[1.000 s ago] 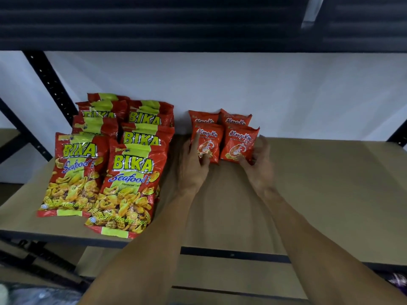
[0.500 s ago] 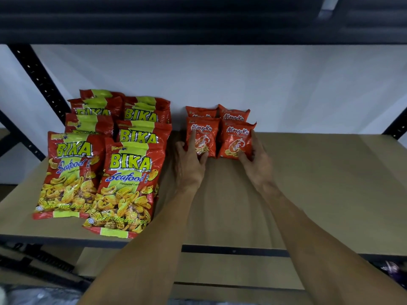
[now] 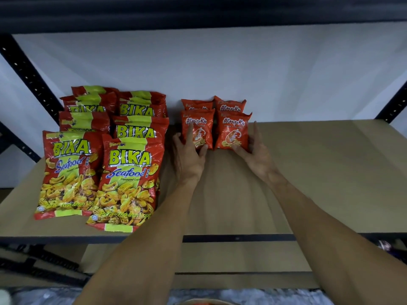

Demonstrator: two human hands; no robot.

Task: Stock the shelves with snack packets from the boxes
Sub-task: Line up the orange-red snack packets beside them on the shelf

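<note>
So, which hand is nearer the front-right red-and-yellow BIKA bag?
Left. The left hand sits right of the BIKA bag, gripping a small orange-red packet; the right hand is farther right, holding the neighbouring packet.

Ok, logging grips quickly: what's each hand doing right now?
Left hand: grips the left front packet.
Right hand: grips the right front packet.
</note>
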